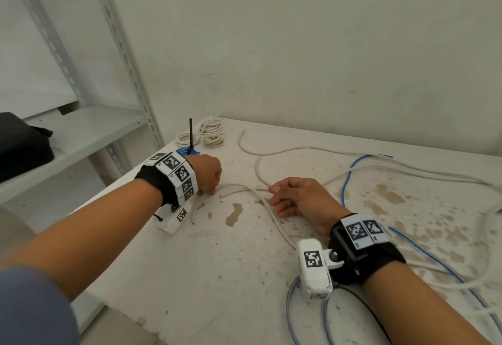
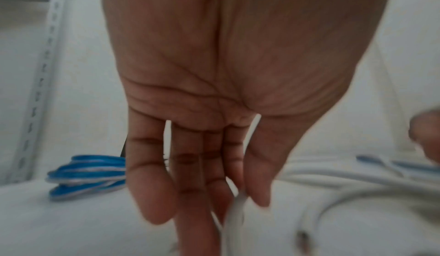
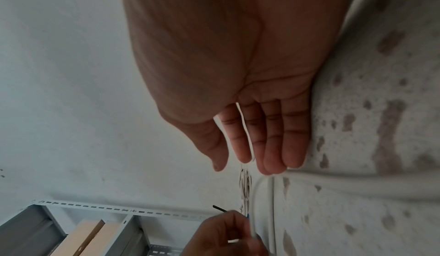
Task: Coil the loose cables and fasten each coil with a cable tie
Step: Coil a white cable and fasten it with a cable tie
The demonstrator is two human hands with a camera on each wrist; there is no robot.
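A long white cable (image 1: pixel 280 230) lies loose across the stained white table (image 1: pixel 217 268). My left hand (image 1: pixel 210 192) reaches down at centre-left, and in the left wrist view its thumb and forefinger (image 2: pixel 243 198) pinch the white cable (image 2: pixel 235 215) near its cut end. My right hand (image 1: pixel 273 197) rests on the table just right of it, fingers relaxed and holding nothing; the right wrist view shows its fingers (image 3: pixel 273 147) straight beside the cable (image 3: pixel 254 213). A loose blue cable (image 1: pixel 346 181) runs along the right side.
Behind my left hand sits a blue coil (image 1: pixel 187 151) (image 2: pixel 85 177) with a black cable tie (image 1: pixel 191 134) standing up from it. White coils (image 1: pixel 213 134) lie at the table's back corner. A metal shelf rack (image 1: pixel 127 73) with a black bag (image 1: pixel 21 143) stands to the left.
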